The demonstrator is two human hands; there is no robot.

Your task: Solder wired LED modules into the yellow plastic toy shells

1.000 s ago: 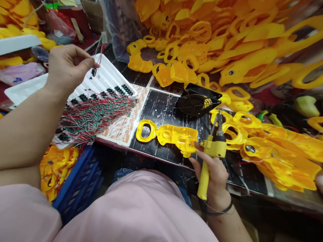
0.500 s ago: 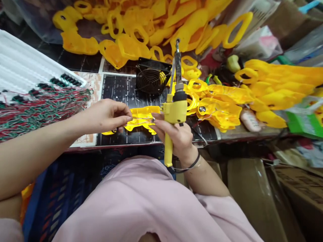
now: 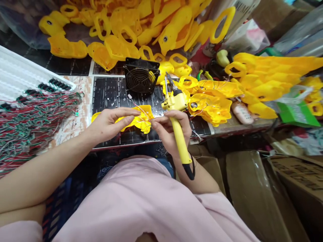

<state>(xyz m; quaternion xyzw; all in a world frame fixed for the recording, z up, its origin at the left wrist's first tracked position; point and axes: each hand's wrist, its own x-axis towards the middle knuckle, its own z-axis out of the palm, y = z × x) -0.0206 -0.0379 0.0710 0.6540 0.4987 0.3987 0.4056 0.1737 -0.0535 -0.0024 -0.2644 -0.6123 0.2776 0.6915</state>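
Wired boards (image 3: 37, 117) lie heaped at 9 o'clock of the left hand (image 3: 111, 122). That hand, fingers nearly flat, pins the yellow shell (image 3: 142, 120) at the bench's near edge. A thin wire (image 3: 138, 107) rises from the shell toward 11 o'clock. The right hand (image 3: 169, 129) is closed round the soldering iron (image 3: 181, 141), fingertips pinching the wire's end. The iron's tip points at the fan (image 3: 140, 79), 11 o'clock. Judgement: keep the shell pinned and the hot tip clear of fingers.

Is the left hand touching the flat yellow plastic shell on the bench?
Touching. Head view: the left hand lies directly on the yellow plastic shell.
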